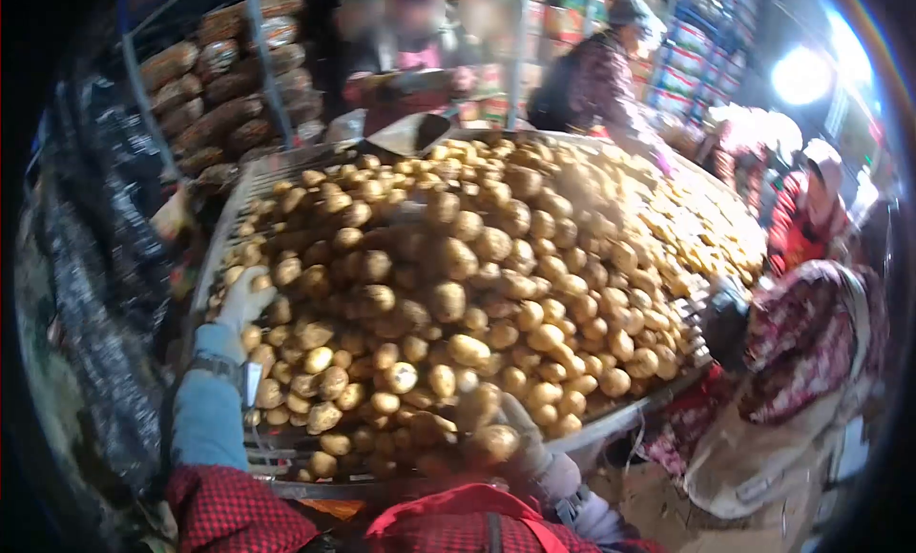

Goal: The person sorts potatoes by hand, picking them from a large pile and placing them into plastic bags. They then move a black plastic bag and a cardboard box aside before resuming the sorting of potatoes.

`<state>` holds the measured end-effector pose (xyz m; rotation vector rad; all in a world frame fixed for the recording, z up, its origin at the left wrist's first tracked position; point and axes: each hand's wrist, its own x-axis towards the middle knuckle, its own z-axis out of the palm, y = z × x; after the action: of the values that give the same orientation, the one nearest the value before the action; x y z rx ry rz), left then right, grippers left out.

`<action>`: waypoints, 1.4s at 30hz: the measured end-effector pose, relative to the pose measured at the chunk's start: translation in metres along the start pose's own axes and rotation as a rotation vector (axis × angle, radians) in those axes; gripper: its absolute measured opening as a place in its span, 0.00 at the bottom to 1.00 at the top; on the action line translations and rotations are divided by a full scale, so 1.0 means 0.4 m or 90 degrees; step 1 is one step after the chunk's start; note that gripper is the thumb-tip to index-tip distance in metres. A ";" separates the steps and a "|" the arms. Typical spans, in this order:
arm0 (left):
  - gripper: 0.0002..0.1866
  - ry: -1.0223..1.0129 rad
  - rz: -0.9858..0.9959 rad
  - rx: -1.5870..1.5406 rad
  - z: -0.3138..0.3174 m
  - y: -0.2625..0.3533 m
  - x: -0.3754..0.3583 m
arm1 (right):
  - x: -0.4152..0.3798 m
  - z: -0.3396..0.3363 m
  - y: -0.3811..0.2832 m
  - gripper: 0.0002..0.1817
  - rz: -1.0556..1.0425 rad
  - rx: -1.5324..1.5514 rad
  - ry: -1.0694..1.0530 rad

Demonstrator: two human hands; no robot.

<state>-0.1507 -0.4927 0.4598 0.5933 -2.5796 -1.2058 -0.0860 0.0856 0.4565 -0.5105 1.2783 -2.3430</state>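
A large heap of potatoes (pixel 458 257) covers a slatted metal sorting table (pixel 221 243). My left hand (pixel 242 303), in a pale glove, reaches to the table's left side, its fingers curled round a small potato (pixel 260 283). Close to my body at the front edge is my right hand (pixel 525 435), gloved and slightly smeared by motion. Its fingers close against a potato (pixel 497 443), and another potato (pixel 478 406) sits just above it, also blurred. My right fingertips are partly hidden behind these potatoes.
Across the table a person in a red cap (pixel 417 38) stands beside a metal scoop-like chute (pixel 408 135). Several other people line the right side, one in a patterned sleeve (pixel 811 333). Filled sacks (pixel 229 104) are stacked behind; black plastic sheeting (pixel 114 229) hangs at left.
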 end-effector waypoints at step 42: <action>0.26 -0.349 0.241 -0.397 0.439 0.689 -0.487 | -0.016 0.008 -0.054 0.34 0.133 0.536 -0.035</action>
<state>-0.1143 -0.1260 0.5540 -0.3842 -2.2969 -2.0867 -0.0829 0.0972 0.4758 -0.1456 0.2212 -2.3831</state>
